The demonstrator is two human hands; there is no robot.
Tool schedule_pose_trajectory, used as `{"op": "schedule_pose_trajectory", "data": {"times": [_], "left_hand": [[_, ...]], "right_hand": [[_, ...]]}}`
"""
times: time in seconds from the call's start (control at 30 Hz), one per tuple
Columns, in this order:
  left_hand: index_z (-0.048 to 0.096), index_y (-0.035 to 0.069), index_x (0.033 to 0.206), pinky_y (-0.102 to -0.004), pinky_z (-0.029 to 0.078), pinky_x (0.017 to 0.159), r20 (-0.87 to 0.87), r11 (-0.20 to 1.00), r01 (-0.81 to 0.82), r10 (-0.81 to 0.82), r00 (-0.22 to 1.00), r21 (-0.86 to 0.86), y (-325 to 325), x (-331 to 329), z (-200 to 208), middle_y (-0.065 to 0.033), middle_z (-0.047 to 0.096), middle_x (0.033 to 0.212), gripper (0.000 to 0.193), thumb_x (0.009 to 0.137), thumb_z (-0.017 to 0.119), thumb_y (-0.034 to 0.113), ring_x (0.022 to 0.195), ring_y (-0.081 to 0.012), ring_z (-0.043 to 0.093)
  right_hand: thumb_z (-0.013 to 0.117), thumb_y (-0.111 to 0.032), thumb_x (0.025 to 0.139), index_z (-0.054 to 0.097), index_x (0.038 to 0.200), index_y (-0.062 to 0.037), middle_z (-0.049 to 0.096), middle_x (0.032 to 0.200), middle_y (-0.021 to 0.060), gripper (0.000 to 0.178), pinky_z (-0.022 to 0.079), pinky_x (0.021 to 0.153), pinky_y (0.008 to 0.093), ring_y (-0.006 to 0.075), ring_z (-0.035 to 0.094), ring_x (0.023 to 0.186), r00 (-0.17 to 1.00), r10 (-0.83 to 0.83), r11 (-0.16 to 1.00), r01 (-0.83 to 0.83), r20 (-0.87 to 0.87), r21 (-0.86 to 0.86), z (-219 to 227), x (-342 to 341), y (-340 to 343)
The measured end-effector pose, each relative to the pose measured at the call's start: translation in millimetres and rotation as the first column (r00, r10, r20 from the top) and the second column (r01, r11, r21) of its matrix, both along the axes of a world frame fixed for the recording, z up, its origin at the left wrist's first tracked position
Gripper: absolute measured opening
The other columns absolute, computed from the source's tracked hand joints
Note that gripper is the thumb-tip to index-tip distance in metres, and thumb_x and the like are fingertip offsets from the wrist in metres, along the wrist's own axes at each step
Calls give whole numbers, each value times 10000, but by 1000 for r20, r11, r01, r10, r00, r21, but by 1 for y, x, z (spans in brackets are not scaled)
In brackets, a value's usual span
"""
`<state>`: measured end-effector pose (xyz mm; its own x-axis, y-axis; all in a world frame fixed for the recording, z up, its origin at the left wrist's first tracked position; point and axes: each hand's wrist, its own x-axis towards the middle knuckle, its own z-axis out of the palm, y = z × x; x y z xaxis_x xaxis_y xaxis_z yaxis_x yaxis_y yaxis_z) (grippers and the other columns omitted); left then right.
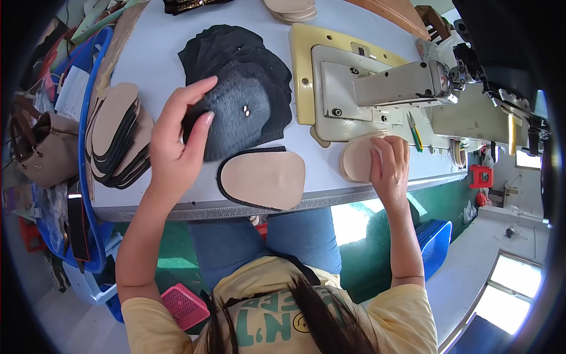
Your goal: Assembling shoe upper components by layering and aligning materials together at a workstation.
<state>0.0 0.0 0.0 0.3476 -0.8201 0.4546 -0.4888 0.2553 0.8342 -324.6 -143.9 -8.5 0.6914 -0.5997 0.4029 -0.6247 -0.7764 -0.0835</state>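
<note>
My left hand (180,127) has its thumb and index finger at the left edge of a dark blue-grey furry piece (242,118) with small shiny studs; the other fingers are mostly hidden. This piece overlaps a fanned pile of black cut pieces (224,47). At the right, my right hand (390,165) has its bent fingers on the edge of a small stack of beige rounded pieces (356,159). Between my hands, near the table's front edge, lies a beige insole-shaped piece (265,180) with black material showing beneath its rim.
A sewing machine (395,85) on a yellow-edged plate stands at the right, with green-handled snips (415,133) beside it. Stacked beige and black soles (115,130) lie at the left. A blue bin (97,76) borders the table there. A ruler strip (318,203) runs along the front edge.
</note>
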Motion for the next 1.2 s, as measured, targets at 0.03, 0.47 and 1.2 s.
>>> {"op": "schedule_pose_trajectory", "data": {"times": [0.03,0.47,1.2], "left_hand": [[573,2,1226,-204,408,850,-294,998,60,-55,954,9,7,-7,10,-32,585,1058,377,866,528,-102,917,-87,517],[650,68,1072,-502,389,927,570,999,-10,-18,821,46,39,-70,-19,-120,544,1147,396,695,752,136,1093,-312,517],[651,90,1072,-424,346,824,712,977,-211,129,690,27,95,-79,-59,-90,616,1239,316,764,692,145,1116,-261,550]], "right_hand": [[628,-25,827,599,1043,-23,555,985,152,218,440,853,412,324,537,939,1000,-15,999,14,-17,-36,1,2,3],[661,-12,798,556,853,-25,577,913,137,119,467,754,409,325,570,840,1000,19,991,-20,-10,-132,4,5,6],[607,103,724,655,898,15,610,1090,144,201,475,890,331,217,602,1022,982,89,181,-178,164,967,80,-30,-15]]}}
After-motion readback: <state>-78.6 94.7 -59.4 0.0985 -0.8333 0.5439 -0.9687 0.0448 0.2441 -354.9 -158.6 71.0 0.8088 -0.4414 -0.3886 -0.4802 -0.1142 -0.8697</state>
